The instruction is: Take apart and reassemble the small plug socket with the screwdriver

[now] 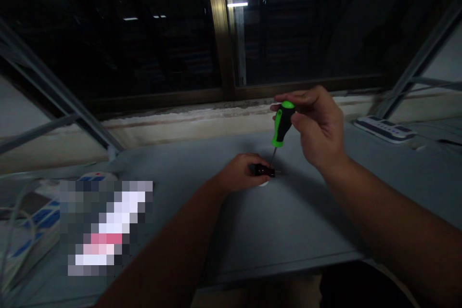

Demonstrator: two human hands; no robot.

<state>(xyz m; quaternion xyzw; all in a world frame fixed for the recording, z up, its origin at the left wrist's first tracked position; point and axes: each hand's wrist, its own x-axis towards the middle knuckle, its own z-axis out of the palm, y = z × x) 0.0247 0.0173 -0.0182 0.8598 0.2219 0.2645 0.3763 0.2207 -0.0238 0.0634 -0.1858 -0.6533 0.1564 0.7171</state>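
Note:
My right hand (319, 127) is closed around the upper part of a green and black screwdriver (284, 124), held upright with a slight tilt. The screwdriver's thin metal shaft points down and its tip meets a small dark object (264, 170) at the middle of the grey table (288, 216). My left hand (243, 173) grips that dark object from the left, fingers behind it and thumb in front. A thin pin-like part sticks out of its right end. Just under the left thumb, part of a small white round thing (264, 184) shows.
A white power strip (382, 130) lies at the back right with cables beside it. At the left are another power strip (43, 216), tangled cables and a pixelated item (111, 226). Metal frame bars rise on both sides, and a dark window stands behind the table.

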